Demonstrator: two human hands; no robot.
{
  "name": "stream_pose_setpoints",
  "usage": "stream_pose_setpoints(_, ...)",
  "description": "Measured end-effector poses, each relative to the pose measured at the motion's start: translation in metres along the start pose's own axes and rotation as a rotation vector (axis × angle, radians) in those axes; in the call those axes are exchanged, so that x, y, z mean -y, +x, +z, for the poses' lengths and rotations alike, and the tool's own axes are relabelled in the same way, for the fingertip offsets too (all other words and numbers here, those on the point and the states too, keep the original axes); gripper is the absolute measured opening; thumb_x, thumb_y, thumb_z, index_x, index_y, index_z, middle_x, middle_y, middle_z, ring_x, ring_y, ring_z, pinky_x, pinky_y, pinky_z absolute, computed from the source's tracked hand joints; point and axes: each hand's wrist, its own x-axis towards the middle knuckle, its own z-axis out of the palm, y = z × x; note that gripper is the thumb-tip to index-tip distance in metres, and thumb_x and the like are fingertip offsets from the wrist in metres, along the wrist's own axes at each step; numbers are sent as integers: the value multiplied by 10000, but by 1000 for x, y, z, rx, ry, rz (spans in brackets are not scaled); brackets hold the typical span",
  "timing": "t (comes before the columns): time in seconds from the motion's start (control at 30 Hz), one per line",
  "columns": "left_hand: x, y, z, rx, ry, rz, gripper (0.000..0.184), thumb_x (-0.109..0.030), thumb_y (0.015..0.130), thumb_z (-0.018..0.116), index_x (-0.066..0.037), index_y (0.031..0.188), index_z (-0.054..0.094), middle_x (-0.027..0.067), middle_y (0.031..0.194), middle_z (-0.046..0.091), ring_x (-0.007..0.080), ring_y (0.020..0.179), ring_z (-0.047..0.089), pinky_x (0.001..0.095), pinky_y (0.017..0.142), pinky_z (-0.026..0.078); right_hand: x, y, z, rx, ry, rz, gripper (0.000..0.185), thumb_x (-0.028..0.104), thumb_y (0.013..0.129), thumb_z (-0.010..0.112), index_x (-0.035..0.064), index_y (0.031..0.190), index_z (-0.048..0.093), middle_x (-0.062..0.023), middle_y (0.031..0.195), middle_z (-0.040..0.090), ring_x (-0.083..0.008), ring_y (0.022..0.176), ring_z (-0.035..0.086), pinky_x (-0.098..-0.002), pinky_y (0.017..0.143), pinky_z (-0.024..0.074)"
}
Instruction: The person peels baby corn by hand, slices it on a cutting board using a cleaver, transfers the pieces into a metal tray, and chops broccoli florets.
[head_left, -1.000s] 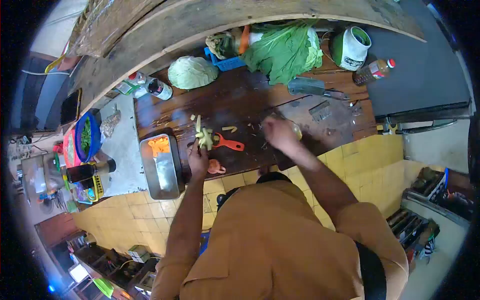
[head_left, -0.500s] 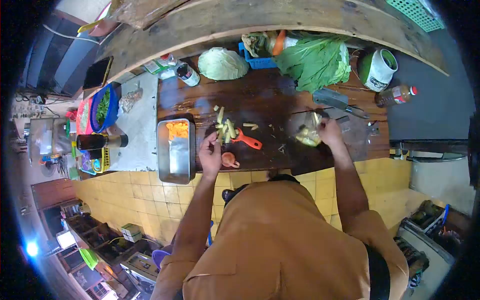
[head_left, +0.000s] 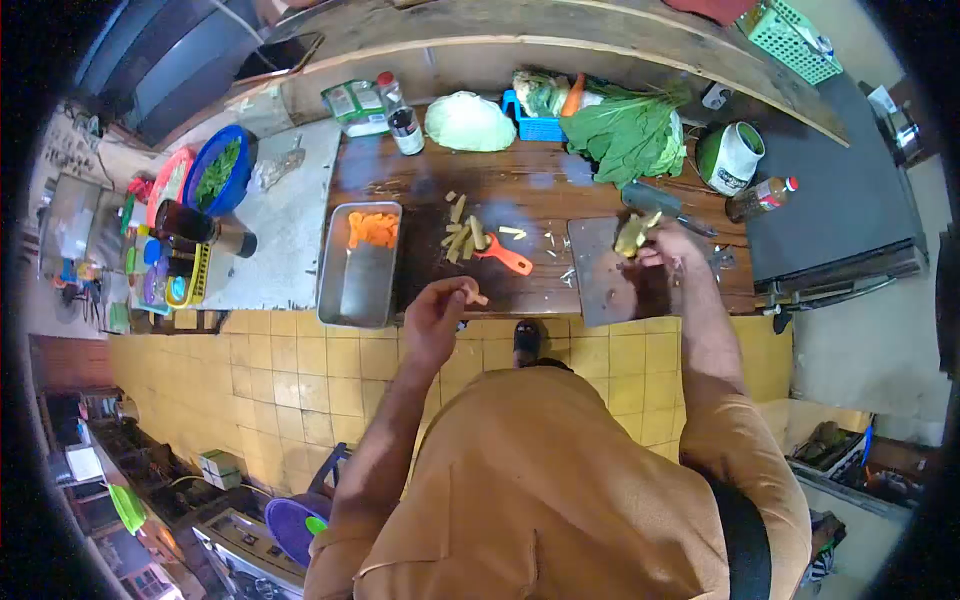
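Observation:
My right hand (head_left: 675, 248) is closed on a clump of yellow-green vegetable pieces (head_left: 632, 238), held just over the dark cutting board (head_left: 598, 285). At the table's front edge my left hand (head_left: 435, 318) has its fingers closed round a small orange cup (head_left: 472, 291), partly hidden by them. Between the hands lie a pile of pale green vegetable sticks (head_left: 462, 238) and an orange-handled peeler (head_left: 510, 257). Behind the board rests a broad-bladed cleaver (head_left: 652, 199). A metal tray (head_left: 345, 290) with orange carrot pieces (head_left: 373, 230) stands left of the pile.
Along the back are a bottle (head_left: 404, 130), a cabbage (head_left: 470, 122), a blue basket (head_left: 540, 129), leafy greens (head_left: 625, 138), a green-white container (head_left: 730, 158) and a brown bottle (head_left: 760, 199). A blue bowl of greens (head_left: 218, 172) sits left. A wooden shelf (head_left: 480, 50) overhangs the table.
My right hand has lifted the vegetable pieces off the board. My left hand has moved from the stick pile to the small orange cup and taken hold of it. The view has shifted.

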Motion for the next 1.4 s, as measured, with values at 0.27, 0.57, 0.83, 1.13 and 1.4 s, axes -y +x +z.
stream_pose_setpoints(0.27, 6, -103, -90, -195, -32, -165, 173, -82, 939, 600, -11, 1094, 629, -2, 887, 629, 57, 778, 549, 221, 710, 470, -40, 15, -16, -410, -513, -11, 322, 236, 914, 524, 56, 1180, 552, -127, 929, 610, -212, 631, 635, -368, 470, 531)
stream_pose_setpoints(0.57, 12, -175, -142, -263, -9, -169, 192, -136, 951, 592, -21, 1100, 624, 4, 888, 633, 65, 765, 551, 229, 703, 474, 3, -70, 67, -392, -226, 8, 402, 217, 925, 448, 67, 1298, 469, -137, 939, 665, -276, 726, 673, -447, 603, 558)
stream_pose_setpoints(0.83, -13, -161, -127, -295, -54, -173, 194, -108, 944, 595, -7, 1107, 627, 6, 901, 639, 66, 796, 562, 227, 731, 473, 51, -28, 27, -304, -1542, -197, 280, 140, 782, 643, 51, 1042, 693, -211, 972, 696, -329, 907, 683, -449, 803, 534)
stream_pose_setpoints(1.13, -45, -64, -32, -112, -18, -69, 241, -147, 957, 595, 13, 1136, 618, 35, 939, 667, 99, 818, 590, 253, 735, 492, 107, -99, 211, -189, -932, -788, 152, 111, 855, 610, 47, 974, 682, -228, 941, 662, -379, 957, 632, -455, 863, 491)
stream_pose_setpoints(1.4, 9, -41, -3, -264, 67, -352, 243, -159, 950, 605, 3, 1130, 624, 42, 931, 672, 114, 852, 616, 263, 777, 511, 122, -13, 169, 204, -241, -542, 150, 157, 966, 542, 65, 1061, 613, -41, 832, 665, -154, 803, 596, -311, 756, 478)
